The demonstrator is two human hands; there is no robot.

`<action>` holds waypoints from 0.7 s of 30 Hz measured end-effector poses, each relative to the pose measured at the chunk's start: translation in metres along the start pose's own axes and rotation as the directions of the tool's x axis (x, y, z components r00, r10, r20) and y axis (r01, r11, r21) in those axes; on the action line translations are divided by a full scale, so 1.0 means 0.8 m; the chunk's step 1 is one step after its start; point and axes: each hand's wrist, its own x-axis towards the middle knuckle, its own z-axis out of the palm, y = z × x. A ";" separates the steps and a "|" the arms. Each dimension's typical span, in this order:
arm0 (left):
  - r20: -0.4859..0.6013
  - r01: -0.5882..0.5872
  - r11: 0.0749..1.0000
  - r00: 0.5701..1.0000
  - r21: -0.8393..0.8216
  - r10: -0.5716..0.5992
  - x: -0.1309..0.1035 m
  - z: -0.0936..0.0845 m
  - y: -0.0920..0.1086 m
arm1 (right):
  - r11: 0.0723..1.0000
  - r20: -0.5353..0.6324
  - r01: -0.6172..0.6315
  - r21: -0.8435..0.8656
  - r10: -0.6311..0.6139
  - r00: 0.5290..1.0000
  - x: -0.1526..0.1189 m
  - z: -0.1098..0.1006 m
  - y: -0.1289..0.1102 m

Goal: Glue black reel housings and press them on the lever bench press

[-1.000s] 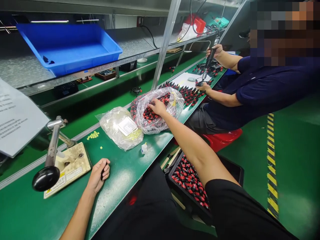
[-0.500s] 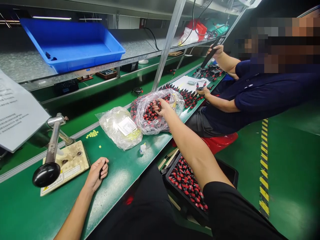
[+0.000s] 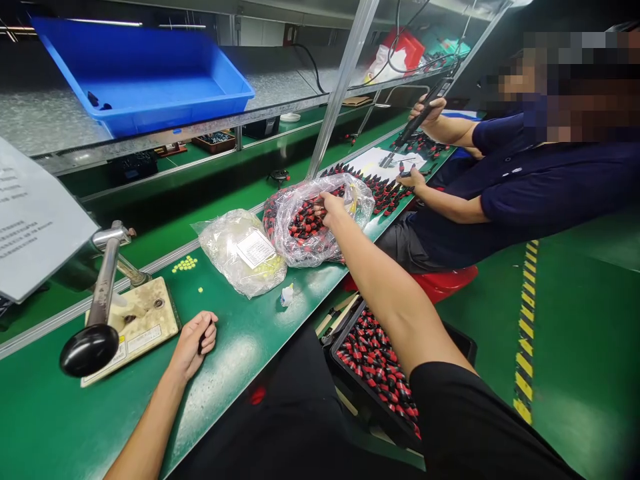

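Note:
My left hand (image 3: 196,340) rests on the green bench beside the hand press, its fingers closed round a small black part. My right hand (image 3: 331,208) reaches into the open clear plastic bag (image 3: 305,250) full of red and black parts; its fingers are bent over them, and what they grip is too small to make out. Left of that bag lies a second clear bag (image 3: 225,247) with a white label and yellow pieces inside. Several small yellow pieces (image 3: 185,264) are on the bench near the press (image 3: 145,313).
A black crate (image 3: 345,357) of red and black parts stands below the bench edge. At the right sits a person (image 3: 500,193) holding a black tool (image 3: 417,123) over rows of parts. A blue bin (image 3: 150,80) is on the shelf above.
My right hand has shifted slightly right and up within the bag. The person's black tool has come down toward the white sheet. My left hand has kept its grip.

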 end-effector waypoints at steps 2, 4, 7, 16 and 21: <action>0.002 -0.004 1.000 1.000 0.001 0.004 0.000 0.000 0.000 | 0.997 0.009 -0.023 0.069 0.023 1.000 -0.007 -0.005 -0.014; 0.001 -0.013 1.000 1.000 0.002 0.013 -0.001 0.001 0.000 | 0.992 0.038 -0.030 0.122 0.026 0.999 -0.025 -0.008 -0.030; -0.012 -0.020 1.000 1.000 -0.016 0.020 -0.002 0.002 0.000 | 0.981 0.137 0.012 0.193 -0.038 0.990 -0.090 0.001 -0.037; -0.092 -0.053 0.987 0.995 -0.150 0.039 -0.002 0.004 0.001 | 0.936 0.805 -0.319 0.148 0.073 0.589 -0.355 0.135 0.145; -0.127 -0.115 0.984 0.987 -0.136 0.097 -0.005 0.007 -0.002 | 0.850 0.749 -0.469 0.239 0.146 0.646 -0.371 0.185 0.199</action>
